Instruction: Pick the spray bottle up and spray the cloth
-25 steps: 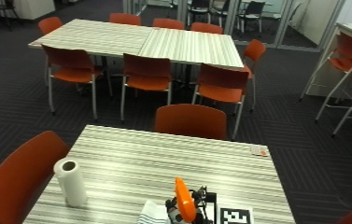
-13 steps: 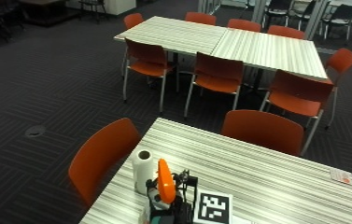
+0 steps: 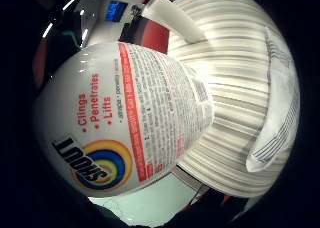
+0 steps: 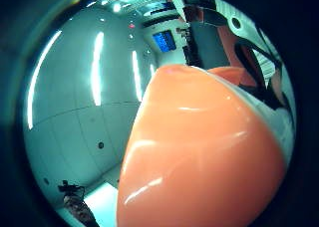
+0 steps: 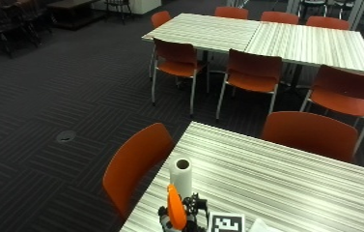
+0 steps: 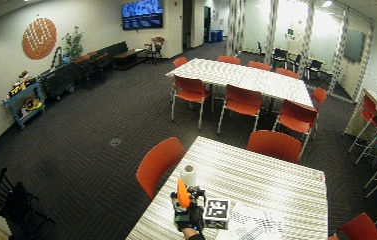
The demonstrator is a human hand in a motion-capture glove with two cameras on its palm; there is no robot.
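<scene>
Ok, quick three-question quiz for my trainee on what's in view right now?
1. True or false: the white paper towel roll lies on its side.
2. Where is the white plastic spray bottle with the orange trigger head? A) in the grip of the black-gloved right hand; B) on the carpet; C) on an orange chair.
3. Fill in: the white patterned cloth lies on the striped ____.

Key: 1 false, it stands upright; 2 A; 3 table.
</scene>
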